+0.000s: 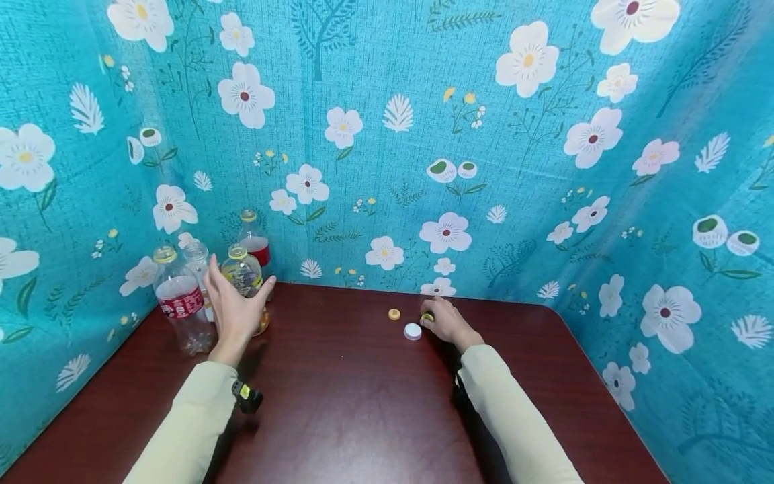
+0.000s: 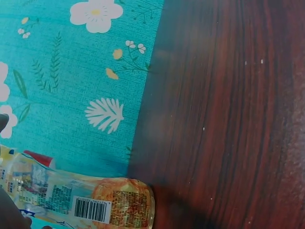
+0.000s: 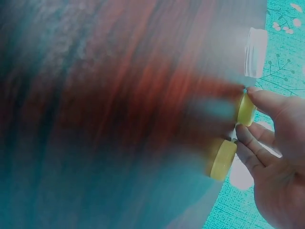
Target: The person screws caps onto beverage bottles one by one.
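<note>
At the left side, my left hand (image 1: 237,310) is spread in front of a clear bottle with a yellow neck ring (image 1: 242,274), thumb to its right, fingers straight to its left. In the left wrist view, that bottle's printed label and barcode (image 2: 93,210) show low at the left, with bits of my fingers at the frame edge. Over at the right of the table, my right hand (image 1: 447,321) pinches a yellow bottle cap (image 3: 246,109) between thumb and fingertip. Another yellow cap (image 3: 223,160) lies against its other fingers, hidden in the head view.
A white cap (image 1: 412,331) and a yellow-orange cap (image 1: 394,314) lie left of my right hand. Around my left hand stand a red-labelled bottle (image 1: 181,302), a clear bottle (image 1: 195,253) and another red-labelled bottle (image 1: 256,247) behind. A flowered blue curtain (image 1: 363,202) borders the dark wooden table (image 1: 338,403).
</note>
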A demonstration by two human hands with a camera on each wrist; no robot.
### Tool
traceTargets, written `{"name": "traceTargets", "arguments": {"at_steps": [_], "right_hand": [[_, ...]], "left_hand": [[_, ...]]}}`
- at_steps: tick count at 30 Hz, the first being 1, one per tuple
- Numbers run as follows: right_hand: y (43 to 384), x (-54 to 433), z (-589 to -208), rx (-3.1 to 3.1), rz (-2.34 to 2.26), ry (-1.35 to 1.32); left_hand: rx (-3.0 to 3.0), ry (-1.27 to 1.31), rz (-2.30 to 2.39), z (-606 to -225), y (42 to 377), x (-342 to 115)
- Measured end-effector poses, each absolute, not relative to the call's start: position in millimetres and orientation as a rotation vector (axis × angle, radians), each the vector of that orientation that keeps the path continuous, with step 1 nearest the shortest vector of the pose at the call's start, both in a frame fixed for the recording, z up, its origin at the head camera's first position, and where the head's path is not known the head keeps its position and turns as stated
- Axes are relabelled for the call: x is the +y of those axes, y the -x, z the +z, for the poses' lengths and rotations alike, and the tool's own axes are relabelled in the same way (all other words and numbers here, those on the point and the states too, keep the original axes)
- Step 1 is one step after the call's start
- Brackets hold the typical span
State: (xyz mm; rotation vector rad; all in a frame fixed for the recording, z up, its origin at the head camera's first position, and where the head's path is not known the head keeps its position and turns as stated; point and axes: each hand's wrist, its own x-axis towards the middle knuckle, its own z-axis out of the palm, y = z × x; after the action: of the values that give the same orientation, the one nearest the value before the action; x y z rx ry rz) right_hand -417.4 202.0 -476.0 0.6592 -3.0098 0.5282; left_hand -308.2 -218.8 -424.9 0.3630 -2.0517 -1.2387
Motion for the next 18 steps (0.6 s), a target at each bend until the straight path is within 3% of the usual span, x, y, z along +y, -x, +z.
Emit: {"name": "traceTargets", "arguments": {"at_steps": [18], "right_hand": [[416, 202, -474, -2.997, 0.474, -0.696]], "left_hand": [[-2.062, -0.428, -1.386, -432, 317, -233]]}}
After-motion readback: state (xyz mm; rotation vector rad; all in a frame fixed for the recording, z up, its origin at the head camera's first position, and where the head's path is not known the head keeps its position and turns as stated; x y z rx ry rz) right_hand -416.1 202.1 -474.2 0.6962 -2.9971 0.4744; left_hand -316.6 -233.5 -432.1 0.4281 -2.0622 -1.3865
